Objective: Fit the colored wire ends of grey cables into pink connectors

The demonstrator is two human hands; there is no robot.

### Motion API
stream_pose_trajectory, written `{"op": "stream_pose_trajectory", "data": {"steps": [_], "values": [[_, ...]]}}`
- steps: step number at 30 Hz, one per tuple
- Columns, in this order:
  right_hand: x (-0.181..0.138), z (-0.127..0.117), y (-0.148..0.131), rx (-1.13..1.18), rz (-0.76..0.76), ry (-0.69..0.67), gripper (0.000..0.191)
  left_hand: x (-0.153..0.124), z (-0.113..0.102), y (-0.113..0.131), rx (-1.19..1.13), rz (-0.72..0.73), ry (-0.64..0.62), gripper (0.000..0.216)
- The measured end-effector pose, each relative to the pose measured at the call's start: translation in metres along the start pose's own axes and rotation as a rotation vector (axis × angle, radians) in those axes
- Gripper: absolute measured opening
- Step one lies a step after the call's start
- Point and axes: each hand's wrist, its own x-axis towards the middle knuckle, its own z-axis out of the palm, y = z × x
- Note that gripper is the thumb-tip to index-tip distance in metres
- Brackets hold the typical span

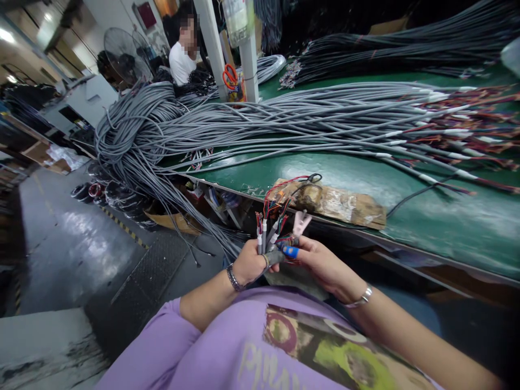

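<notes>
My left hand (251,262) is closed round several grey cables (264,238), whose white-wrapped ends with coloured wires point up and away from me. My right hand (323,265), blue tape round one digit, is closed beside it, its fingertips pinching coloured wires (289,240) at a cable end. A pale pink forked piece (301,222) sticks up just beyond the right fingers; whether they grip it I cannot tell. Past the hands, a worn wooden board (345,206) lies at the table edge, with a black cable loop and red wires on it.
A large bundle of grey cables (260,122) stretches across the green table (325,167) and hangs over its left end. Black cables (390,51) lie at the back. Orange-handled scissors (230,76) stand by a post. Another person (182,57) is farther back, near a fan (127,54).
</notes>
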Motion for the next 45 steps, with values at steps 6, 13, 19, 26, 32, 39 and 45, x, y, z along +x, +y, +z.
{"op": "stream_pose_trajectory", "data": {"steps": [6, 13, 19, 26, 32, 39, 45], "values": [[0.001, 0.002, 0.006, -0.067, -0.070, 0.033, 0.034, 0.000, 0.000, -0.001, 0.007, -0.007, 0.012, 0.044], [0.000, -0.003, 0.012, 0.068, -0.072, 0.120, 0.029, 0.001, -0.001, 0.001, -0.049, 0.031, 0.073, 0.045], [0.006, -0.017, 0.002, 0.298, -0.023, 0.133, 0.036, -0.003, -0.006, 0.014, -0.119, 0.020, 0.000, 0.044], [0.011, -0.011, -0.010, 0.036, -0.126, 0.103, 0.042, 0.006, 0.008, 0.025, -0.070, -0.008, -0.094, 0.046], [0.016, -0.024, -0.004, 0.066, -0.199, 0.312, 0.045, 0.017, 0.014, 0.025, -0.095, 0.008, -0.101, 0.044], [0.012, -0.010, -0.018, -0.012, -0.149, 0.141, 0.055, 0.020, 0.014, 0.025, -0.099, -0.021, -0.106, 0.045], [0.014, -0.006, -0.019, 0.020, -0.110, 0.118, 0.058, 0.021, 0.013, 0.029, -0.126, -0.057, -0.131, 0.046]]}}
